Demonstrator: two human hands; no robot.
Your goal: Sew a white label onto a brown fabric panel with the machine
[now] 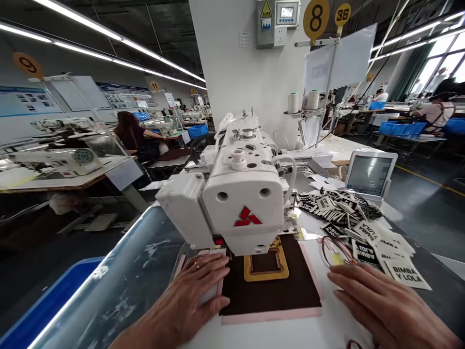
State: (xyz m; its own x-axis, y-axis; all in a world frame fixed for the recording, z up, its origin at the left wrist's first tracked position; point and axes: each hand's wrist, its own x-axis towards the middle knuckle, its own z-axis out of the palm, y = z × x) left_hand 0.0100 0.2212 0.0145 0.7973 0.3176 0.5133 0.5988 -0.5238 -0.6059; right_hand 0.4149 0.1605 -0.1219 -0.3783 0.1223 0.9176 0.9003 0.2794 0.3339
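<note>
1. Writing: the nearest white label (407, 272) reads "BIMBA Y LOLA"; a heap of black and white labels (341, 203) repeats those words on the right side of the worktop (290, 334). Round signs show "8" (316, 19) and "36" (342, 14) at the far side, "9" (27, 65) far left.
2. The white sewing machine (243, 194), smooth and glossy, bears a red angular logo on its near face.
3. Below its head, in the near middle, lies a flat dark brown panel (269, 303) with pink strips along its edges; on it sits a yellow frame (267, 277) with rounded corners.
4. The left hand (198, 291), ringed, rests palm down on the panel's left margin, its grip unclosed, thumb spread from the fingers.
5. The right hand (385, 300) lies flat to the panel's right, fingers extended close together, clasping nothing, just beside a thin reddish loop (324, 252).
</note>
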